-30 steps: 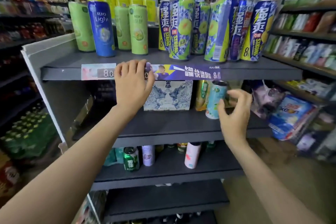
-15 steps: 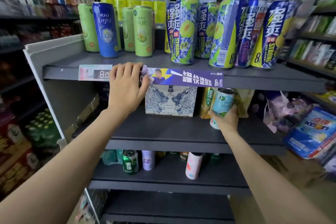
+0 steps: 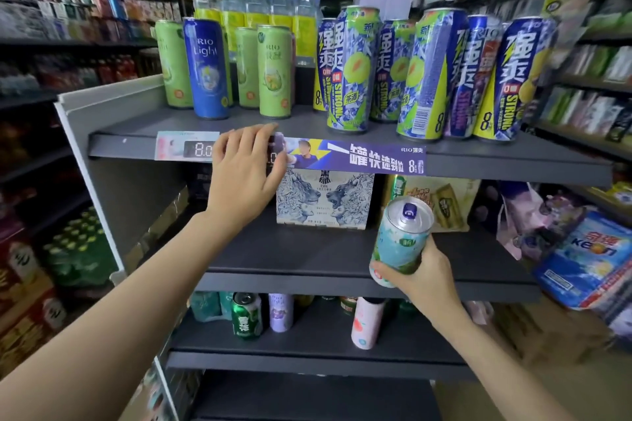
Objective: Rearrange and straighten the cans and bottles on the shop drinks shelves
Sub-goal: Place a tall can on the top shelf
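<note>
The right hand (image 3: 422, 275) holds a pale teal can (image 3: 402, 237) at about 4 o'clock in the view, its grip curled round the can's lower half, fingers wrapping the base from the left side and underneath; the can tilts slightly, its silver top and pull tab facing the camera, and it hangs in front of the middle shelf (image 3: 307, 249), clear of the shelf board. The left hand (image 3: 244, 169) sits near the centre, a little toward 10 o'clock, its fingers straight and close together, laid flat against the front lip of the top shelf (image 3: 513, 157), covering part of the price strip (image 3: 359, 157) between a small price label (image 3: 186, 149) and the blue banner. On the top shelf, at 11 o'clock, a blue can (image 3: 206, 70) stands upright among light green cans (image 3: 275, 72), with clear yellow-labelled bottles (image 3: 256, 15) behind them. From 12 to 2 o'clock a row of tall blue-and-lime cans (image 3: 350, 70) stands crowded together, several leaning. On the middle shelf, just right of the left hand, a white carton printed with two lions (image 3: 325, 198) stands upright, and a yellow carton (image 3: 441, 202) sits behind the held can. On the lower shelf at 6 o'clock stand a green can (image 3: 246, 316), a lilac can (image 3: 281, 313) and a pink-and-white can (image 3: 366, 323), well apart from one another.
</note>
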A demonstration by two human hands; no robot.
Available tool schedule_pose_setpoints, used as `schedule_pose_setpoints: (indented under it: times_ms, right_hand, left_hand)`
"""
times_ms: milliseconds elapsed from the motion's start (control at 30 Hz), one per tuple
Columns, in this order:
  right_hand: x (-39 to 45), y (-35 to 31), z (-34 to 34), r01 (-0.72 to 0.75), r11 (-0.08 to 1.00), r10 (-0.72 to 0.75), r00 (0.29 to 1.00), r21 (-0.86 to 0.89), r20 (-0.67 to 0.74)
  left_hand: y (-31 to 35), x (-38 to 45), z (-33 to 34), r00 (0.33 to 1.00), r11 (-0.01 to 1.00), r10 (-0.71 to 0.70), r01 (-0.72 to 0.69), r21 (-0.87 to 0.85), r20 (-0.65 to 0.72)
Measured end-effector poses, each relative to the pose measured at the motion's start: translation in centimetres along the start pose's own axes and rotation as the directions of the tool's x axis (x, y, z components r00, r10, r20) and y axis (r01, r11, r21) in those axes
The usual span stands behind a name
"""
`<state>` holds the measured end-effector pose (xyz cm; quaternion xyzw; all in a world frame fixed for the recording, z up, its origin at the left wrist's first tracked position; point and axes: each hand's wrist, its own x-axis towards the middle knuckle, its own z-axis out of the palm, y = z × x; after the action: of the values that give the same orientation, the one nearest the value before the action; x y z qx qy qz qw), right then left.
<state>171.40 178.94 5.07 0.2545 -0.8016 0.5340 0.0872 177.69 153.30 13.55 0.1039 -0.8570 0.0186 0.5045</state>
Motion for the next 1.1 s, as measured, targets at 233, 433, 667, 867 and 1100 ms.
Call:
schedule_pose_setpoints:
  times_ms: [233, 433, 667, 867, 1100]
  right_hand:
    - [1.2, -13.4, 1.4, 0.238, 0.963, -0.231, 0.971, 0.124, -0.066]
    - [8.7, -22.5, 7.9, 0.252, 0.929, -0.241, 0.968, 0.272, -0.071]
    - [14.7, -22.5, 14.2, 0.027, 0.993, -0.02, 0.998, 0.117, -0.062]
    - [15.8, -22.7, 15.8, 0.031, 0.998, -0.034, 0.997, -0.047, -0.071]
    - [7.7, -20.2, 13.8, 0.369, 0.926, -0.312, 0.865, 0.078, -0.392]
  left_hand:
    - [-5.2, 0.9, -3.9, 0.987, 0.968, -0.161, 0.156, -0.195, -0.007]
    - [-12.3, 0.2, -5.0, 0.969, 0.987, -0.152, 0.138, 0.08, 0.196]
    - [-14.4, -0.5, -5.2, 0.983, 0.998, -0.064, 0.065, 0.001, 0.172]
    - [-14.9, -1.2, -3.9, 0.998, 0.999, -0.032, 0.031, 0.005, 0.059]
    - [-14.9, -2.0, -4.5, 0.998, 0.989, -0.064, 0.067, -0.133, 0.027]
